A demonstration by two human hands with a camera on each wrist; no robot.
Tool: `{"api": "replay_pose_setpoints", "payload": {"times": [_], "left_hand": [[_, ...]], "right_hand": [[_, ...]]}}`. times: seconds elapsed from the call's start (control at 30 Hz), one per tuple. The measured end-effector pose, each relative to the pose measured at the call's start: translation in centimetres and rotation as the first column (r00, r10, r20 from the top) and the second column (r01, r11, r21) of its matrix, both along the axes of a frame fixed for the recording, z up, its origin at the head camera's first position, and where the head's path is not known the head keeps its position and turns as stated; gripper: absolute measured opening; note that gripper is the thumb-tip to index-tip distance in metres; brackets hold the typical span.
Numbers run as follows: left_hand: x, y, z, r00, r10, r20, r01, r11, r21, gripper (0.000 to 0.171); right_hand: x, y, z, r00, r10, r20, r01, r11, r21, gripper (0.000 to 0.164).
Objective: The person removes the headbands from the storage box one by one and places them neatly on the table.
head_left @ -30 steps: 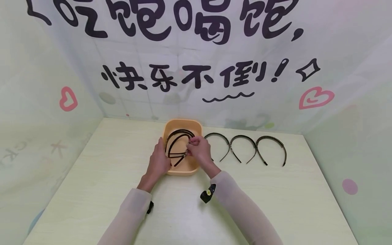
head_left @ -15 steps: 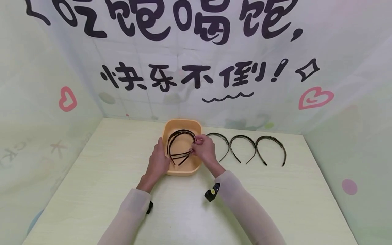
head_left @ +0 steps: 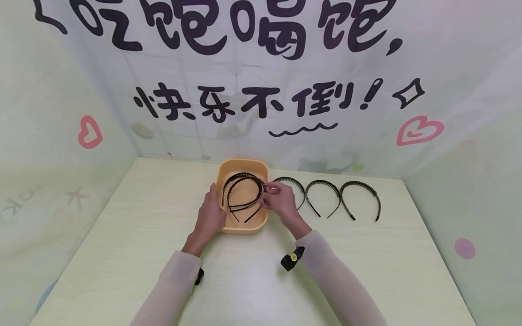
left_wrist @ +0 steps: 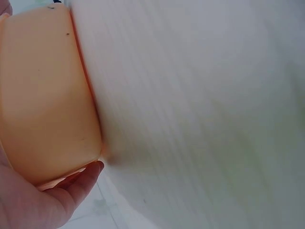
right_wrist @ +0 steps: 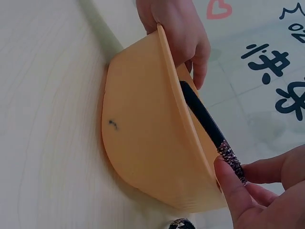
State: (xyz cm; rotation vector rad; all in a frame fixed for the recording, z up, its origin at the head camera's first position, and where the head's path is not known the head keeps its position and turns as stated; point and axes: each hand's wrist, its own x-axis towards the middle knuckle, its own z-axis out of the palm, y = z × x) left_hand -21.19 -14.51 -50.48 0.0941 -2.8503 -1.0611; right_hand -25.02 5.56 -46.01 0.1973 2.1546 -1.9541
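Observation:
An orange plastic box stands on the table with dark headbands lying in it. On its left side my left hand grips the wall, thumb at the rim; in the left wrist view its fingers wrap a corner of the box. With thumb and fingertips my right hand pinches a black toothed headband at a glittery band on one arm, over the box's right rim. The rest of this headband still overlaps the inside of the box in the head view.
Three toothed headbands stand in a row to the right of the box: a near one partly behind my right hand, a middle one and a far one. A printed cloth wall rises behind the table.
My right hand has moved a little to the right, drawing the pinched headband along towards the box's right rim. The left hand has stayed on the box.

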Motion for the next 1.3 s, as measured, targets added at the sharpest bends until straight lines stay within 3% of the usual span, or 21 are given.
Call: {"api": "replay_pose_setpoints", "payload": {"times": [0.23, 0.67, 1.3], "left_hand": [[0.1, -0.1, 0.0, 1.000, -0.010, 0.000, 0.010, 1.000, -0.005, 0.081], [0.0, -0.1, 0.2, 1.000, 0.003, 0.031, -0.004, 1.000, 0.011, 0.082], [-0.2, -0.1, 0.1, 1.000, 0.008, 0.022, -0.008, 1.000, 0.010, 0.082]], "right_hand": [[0.3, 1.7, 0.0, 0.999, 0.001, 0.052, 0.004, 0.996, -0.094, 0.033], [1.1, 5.6, 0.1, 0.997, -0.002, 0.073, 0.010, 0.994, -0.108, 0.034], [2.4, 10.4, -1.6, 0.989, 0.119, 0.091, -0.100, 0.976, -0.192, 0.048]]}}
